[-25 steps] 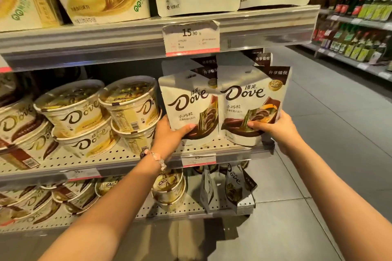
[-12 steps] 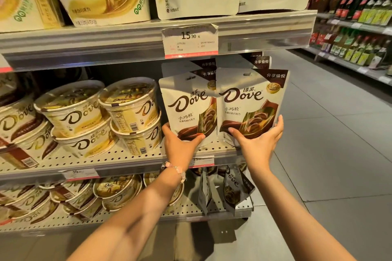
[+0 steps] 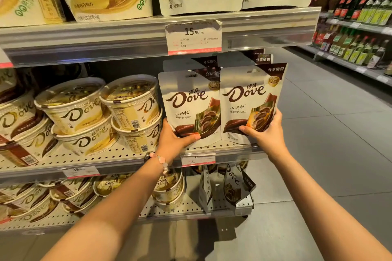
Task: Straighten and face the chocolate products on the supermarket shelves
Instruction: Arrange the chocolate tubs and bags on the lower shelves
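- While both pouches stand upright on the middle shelf [image 3: 118,155], long axes vertical, each hand grips the lower part of one: left hand [image 3: 174,141] curls round the lower left edge of the left pouch [image 3: 188,108], thumb across its front; right hand [image 3: 268,131] holds the lower right edge of the right pouch [image 3: 250,101], thumb on the front.
- Pouches lie directly above and ahead of the hands, side edges touching or slightly overlapped; fronts face out.
- Each hand is nearer its own pouch; the tubs [image 3: 129,104] sit just left of the left hand.
- Right pouch tilts slightly, top leaning right; judged next: square it up and seat both at the shelf lip.
- Against half a second back: right hand has shifted from under the pouch to its right edge; the pouch stands a little higher; left hand much as it was.
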The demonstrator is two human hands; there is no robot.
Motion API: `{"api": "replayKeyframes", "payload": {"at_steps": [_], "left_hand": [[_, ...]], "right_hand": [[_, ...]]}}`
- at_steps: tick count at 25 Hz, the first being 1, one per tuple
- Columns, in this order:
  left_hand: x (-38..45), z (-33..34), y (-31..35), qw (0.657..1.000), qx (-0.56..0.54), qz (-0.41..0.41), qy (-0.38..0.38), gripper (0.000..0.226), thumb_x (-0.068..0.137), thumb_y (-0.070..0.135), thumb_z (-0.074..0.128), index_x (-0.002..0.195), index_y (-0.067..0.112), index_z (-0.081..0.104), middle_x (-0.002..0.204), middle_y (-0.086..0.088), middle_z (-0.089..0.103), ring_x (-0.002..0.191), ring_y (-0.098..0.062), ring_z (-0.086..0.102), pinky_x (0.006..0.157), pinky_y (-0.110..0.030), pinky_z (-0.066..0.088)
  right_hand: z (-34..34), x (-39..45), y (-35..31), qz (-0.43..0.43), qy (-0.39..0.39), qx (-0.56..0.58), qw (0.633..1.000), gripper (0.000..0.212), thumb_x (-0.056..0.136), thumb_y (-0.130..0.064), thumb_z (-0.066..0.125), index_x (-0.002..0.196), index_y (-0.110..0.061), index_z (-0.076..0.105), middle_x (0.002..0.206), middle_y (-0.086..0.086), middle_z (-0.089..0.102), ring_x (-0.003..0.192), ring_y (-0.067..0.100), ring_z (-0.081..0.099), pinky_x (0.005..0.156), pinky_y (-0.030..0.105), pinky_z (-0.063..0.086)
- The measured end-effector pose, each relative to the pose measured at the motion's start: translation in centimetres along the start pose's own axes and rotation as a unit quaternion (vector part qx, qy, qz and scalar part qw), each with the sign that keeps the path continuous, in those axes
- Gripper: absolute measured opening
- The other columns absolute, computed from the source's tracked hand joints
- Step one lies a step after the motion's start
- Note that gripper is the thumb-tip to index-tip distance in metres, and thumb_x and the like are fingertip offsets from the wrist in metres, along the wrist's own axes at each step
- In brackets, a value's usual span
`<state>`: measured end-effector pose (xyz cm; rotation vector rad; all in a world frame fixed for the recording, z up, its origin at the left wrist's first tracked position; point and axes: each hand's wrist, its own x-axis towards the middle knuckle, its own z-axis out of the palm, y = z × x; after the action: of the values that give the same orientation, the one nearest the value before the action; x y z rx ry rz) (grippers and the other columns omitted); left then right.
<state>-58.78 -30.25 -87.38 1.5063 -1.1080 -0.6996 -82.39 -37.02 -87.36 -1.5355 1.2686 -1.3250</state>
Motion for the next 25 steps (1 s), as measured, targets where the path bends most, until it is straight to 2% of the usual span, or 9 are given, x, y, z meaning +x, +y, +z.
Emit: {"api": "replayKeyframes", "payload": {"at_steps": [5,10,13,17,20,23,25], "left_hand": [[0.5,-0.4,-0.6,1.000,-0.016,-0.002,-0.004,0.088,0.058,0.009,0.086,0.128,0.021,0.033,0.119,0.007,0.054,0.117,-0.014,0.051,0.104,-0.035,0.040],[-1.3,0.2,-1.3,0.995,0.068,0.014,0.074,0.082,0.061,0.025,0.086,0.125,0.015,0.035,0.127,-0.004,0.051,0.120,-0.019,0.047,0.101,-0.030,0.037],[-2.8,0.6,-1.7,0.990,0.083,0.029,0.111,0.081,0.063,0.029,0.083,0.126,0.014,0.034,0.128,-0.006,0.045,0.120,-0.021,0.044,0.103,-0.033,0.038],[-6.3,1.2,-2.2,0.979,0.085,0.088,0.162,0.071,0.070,0.023,0.079,0.126,0.011,0.037,0.125,-0.002,0.040,0.115,-0.013,0.041,0.099,-0.025,0.035],[-9.1,1.9,-3.8,0.974,0.130,0.126,0.136,0.057,0.071,0.016,0.077,0.117,0.007,0.045,0.115,-0.004,0.045,0.107,-0.015,0.045,0.093,-0.022,0.037],[-10.2,3.0,-6.7,0.977,0.174,0.083,0.086,0.056,0.067,0.015,0.080,0.112,0.006,0.047,0.107,-0.003,0.045,0.099,-0.022,0.049,0.085,-0.026,0.041],[-9.9,4.1,-8.3,0.982,0.175,0.028,0.058,0.066,0.063,0.023,0.083,0.114,0.007,0.045,0.108,-0.004,0.047,0.099,-0.021,0.049,0.083,-0.027,0.042]], "right_hand": [[-0.1,0.1,0.1,-0.005,-0.017,0.004,1.000,0.098,0.066,-0.020,0.082,0.141,-0.020,0.019,0.142,0.002,0.038,0.126,0.015,0.041,0.099,0.028,0.037],[0.2,-0.8,0.6,-0.019,0.006,0.005,1.000,0.105,0.065,-0.025,0.083,0.145,-0.022,0.015,0.146,0.000,0.034,0.133,0.015,0.036,0.109,0.038,0.035],[0.3,-1.4,0.6,-0.011,0.027,-0.021,0.999,0.114,0.065,-0.032,0.083,0.148,-0.022,0.006,0.153,0.002,0.023,0.139,0.018,0.026,0.114,0.043,0.026],[0.0,-3.1,0.9,-0.009,0.043,-0.043,0.998,0.111,0.069,-0.038,0.079,0.149,-0.025,0.002,0.156,0.000,0.013,0.143,0.015,0.016,0.113,0.036,0.020],[-0.1,-5.8,2.3,-0.041,0.115,-0.045,0.992,0.094,0.077,-0.034,0.073,0.148,-0.021,0.012,0.152,-0.001,0.022,0.138,0.008,0.022,0.110,0.023,0.021],[0.3,-9.0,5.5,-0.045,0.192,-0.021,0.980,0.076,0.081,-0.032,0.068,0.142,-0.016,0.026,0.141,0.002,0.035,0.130,0.010,0.035,0.102,0.003,0.024],[1.0,-10.8,7.9,-0.019,0.200,-0.021,0.979,0.071,0.080,-0.032,0.066,0.138,-0.014,0.030,0.135,0.005,0.039,0.124,0.012,0.039,0.096,-0.001,0.025]]}}
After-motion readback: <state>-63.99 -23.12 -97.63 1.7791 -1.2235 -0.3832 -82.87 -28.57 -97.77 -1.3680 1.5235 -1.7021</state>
